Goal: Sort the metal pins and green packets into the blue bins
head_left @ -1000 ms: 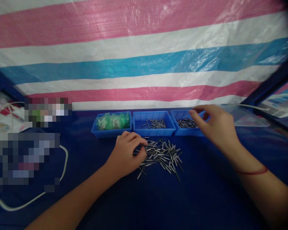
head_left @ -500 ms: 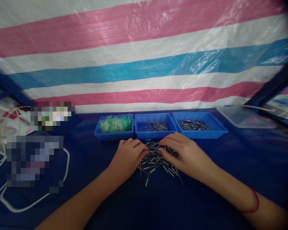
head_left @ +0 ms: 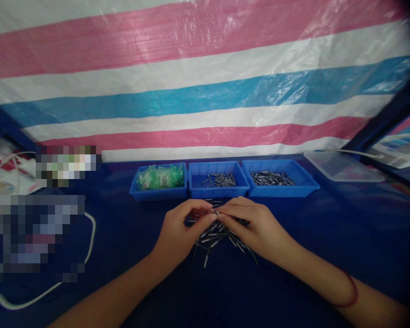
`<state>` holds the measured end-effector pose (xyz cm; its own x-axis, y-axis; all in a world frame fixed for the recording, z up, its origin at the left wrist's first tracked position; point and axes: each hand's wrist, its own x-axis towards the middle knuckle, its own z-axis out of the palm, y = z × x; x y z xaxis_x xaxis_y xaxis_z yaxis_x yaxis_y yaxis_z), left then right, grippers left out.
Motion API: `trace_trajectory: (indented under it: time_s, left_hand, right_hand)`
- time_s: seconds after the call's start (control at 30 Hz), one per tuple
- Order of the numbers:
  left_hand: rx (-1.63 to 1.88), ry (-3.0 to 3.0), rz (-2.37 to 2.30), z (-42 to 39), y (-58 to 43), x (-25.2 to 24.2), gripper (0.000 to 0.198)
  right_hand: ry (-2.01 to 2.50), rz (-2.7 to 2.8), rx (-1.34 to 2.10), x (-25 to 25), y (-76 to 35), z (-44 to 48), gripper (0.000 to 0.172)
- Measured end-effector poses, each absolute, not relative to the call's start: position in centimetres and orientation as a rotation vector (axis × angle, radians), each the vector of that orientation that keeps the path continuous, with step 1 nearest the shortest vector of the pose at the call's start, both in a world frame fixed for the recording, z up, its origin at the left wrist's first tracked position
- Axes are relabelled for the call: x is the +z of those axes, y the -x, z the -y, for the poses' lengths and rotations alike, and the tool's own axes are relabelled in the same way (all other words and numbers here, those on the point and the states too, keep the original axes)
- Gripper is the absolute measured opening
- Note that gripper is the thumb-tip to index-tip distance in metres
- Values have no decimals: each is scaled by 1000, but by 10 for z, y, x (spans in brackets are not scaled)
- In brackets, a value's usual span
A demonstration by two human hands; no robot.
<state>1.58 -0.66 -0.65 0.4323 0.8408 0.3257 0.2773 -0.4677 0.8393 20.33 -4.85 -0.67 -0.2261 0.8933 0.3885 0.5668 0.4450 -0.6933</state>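
A loose heap of small metal pins [head_left: 214,240] lies on the dark blue table cover in front of three blue bins. My left hand [head_left: 180,232] and my right hand [head_left: 252,228] meet just above the heap, fingertips pinched together on one small metal pin [head_left: 216,213] held between them. The left bin [head_left: 159,181] holds green plastic parts. The middle bin [head_left: 218,181] and the right bin [head_left: 279,181] hold metal pins. A red band circles my right wrist.
A clear plastic lid or tray [head_left: 341,166] lies at the back right. White cable [head_left: 41,291] loops on the cover at the left, near blurred items. A striped pink, white and blue tarp [head_left: 205,82] hangs right behind the bins.
My right hand came back from the right bin to the heap. Both hands then lifted slightly and pinched together on a pin over the heap.
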Motion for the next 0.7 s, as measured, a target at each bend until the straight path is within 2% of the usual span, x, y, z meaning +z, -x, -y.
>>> trace_trajectory:
  time_s: [0.37,0.7]
  left_hand:
    - [993,-1965,-900,7,-14,-8,14]
    - [984,-2104,-882,1,-13,-5,9]
  right_hand:
    - [1189,1812,744,-4,-196,51,22]
    - [1270,1657,521,1,-202,52,15]
